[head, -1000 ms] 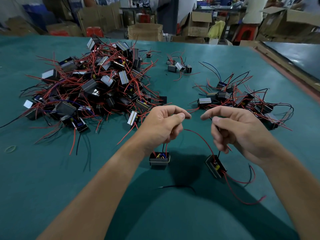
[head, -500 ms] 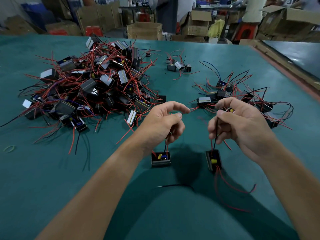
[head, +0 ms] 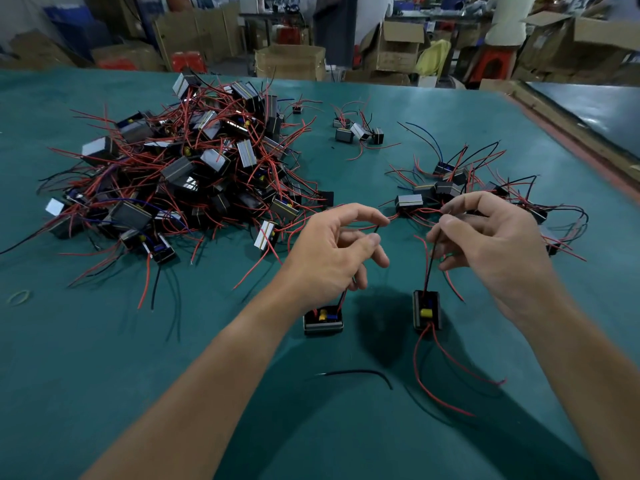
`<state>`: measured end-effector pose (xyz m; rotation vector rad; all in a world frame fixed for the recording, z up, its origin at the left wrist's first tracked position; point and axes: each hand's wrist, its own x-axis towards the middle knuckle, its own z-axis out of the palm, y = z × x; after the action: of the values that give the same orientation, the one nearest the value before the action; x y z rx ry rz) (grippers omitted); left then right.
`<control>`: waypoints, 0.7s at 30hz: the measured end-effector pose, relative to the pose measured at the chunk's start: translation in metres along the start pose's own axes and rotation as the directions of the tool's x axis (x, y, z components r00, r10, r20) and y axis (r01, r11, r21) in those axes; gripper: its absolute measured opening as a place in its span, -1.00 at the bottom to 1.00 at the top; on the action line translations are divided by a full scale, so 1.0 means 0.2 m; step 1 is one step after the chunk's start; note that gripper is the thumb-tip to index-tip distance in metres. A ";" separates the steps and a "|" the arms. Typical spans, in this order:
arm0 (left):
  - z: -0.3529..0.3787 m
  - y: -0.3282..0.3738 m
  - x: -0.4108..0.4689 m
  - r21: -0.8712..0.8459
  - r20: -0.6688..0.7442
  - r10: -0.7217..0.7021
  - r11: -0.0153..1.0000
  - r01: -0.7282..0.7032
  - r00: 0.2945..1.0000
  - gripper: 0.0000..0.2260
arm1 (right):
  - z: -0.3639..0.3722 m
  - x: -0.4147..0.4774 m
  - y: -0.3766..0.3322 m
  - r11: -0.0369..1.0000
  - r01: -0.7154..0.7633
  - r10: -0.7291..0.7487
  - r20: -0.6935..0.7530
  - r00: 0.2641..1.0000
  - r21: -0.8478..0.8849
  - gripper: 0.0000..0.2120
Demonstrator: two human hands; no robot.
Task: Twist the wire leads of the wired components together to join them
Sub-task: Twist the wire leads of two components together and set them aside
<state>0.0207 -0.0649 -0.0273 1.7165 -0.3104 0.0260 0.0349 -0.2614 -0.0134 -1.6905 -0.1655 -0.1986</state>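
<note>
Your left hand (head: 332,258) pinches the left lead (head: 342,299), though how firmly is hard to see. Your right hand (head: 491,244) pinches the right lead (head: 430,263). The tips are near but apart, so this twist hasn't begun. The left component (head: 322,319) and right component (head: 426,310) sit on the bench (head: 104,358) at 6 o'clock of each grip. A bunch (head: 446,188) that looks already joined lies at 1 o'clock, and the big pile (head: 194,174) at 10 o'clock is still to do.
</note>
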 end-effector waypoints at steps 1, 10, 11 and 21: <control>0.00 0.00 0.00 -0.004 0.010 0.003 1.000 -0.003 1.000 -0.83 | 0.00 0.00 0.00 1.000 0.021 -0.021 0.000 1.000 -0.010 -0.84; 0.02 0.00 -0.02 -0.063 0.085 0.025 0.998 -0.020 0.996 -0.85 | 0.02 -0.04 -0.01 0.992 0.128 -0.128 0.178 0.976 0.011 -0.85; 0.02 0.00 -0.02 -0.066 0.088 0.026 0.998 -0.020 0.996 -0.85 | 0.02 -0.04 -0.01 0.992 0.127 -0.129 0.202 0.971 0.019 -0.85; 0.03 0.01 -0.02 -0.072 0.069 -0.038 0.997 0.042 0.997 -0.93 | 0.02 -0.06 -0.02 0.989 0.116 -0.136 0.281 0.950 0.087 -0.87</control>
<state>0.0150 -0.0709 -0.0269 1.6528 -0.3231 -0.0720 0.0235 -0.2577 -0.0131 -1.6336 -0.4929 -0.0411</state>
